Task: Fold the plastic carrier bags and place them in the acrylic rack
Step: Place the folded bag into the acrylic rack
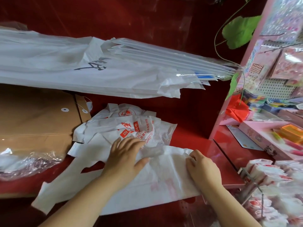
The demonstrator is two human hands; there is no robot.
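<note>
1. The white carrier bag (pixel 147 185) being folded is laid flat on the red desk (pixel 196 115) beneath both grips, with its handle cut-outs on the far side of the left grip.
2. The left grip (pixel 126 156) is held wide and flat, fingers straight, and is pressed on the upper middle of the bag. It is judged to act as an anchor, so that the slippery film is not dragged while a fold is made.
3. The right grip (pixel 203 167) is narrowed on the bag's far right corner, which appears to be pinched under curled fingers. A fold across towards the left grip is judged to be the step in hand.
4. Just beyond the left grip's fingertips lies a loose pile of red-printed bags (pixel 131 125), overlapping the far edge of the flat bag. A crumpled layer could be caught up in the fold.
5. The acrylic rack (pixel 252 182) is found near the right grip, to its right, and is already stocked with folded bags (pixel 270 174). Nothing is seen between the two.
6. Left of the left grip, brown string-tie envelopes (pixel 32 115) and crumpled clear wrap (pixel 24 161) are seen.
7. Well beyond both grips a stack of large white bags (pixel 82 68) is spread, and a pink display shelf (pixel 246 76) is seen beyond the right grip.
</note>
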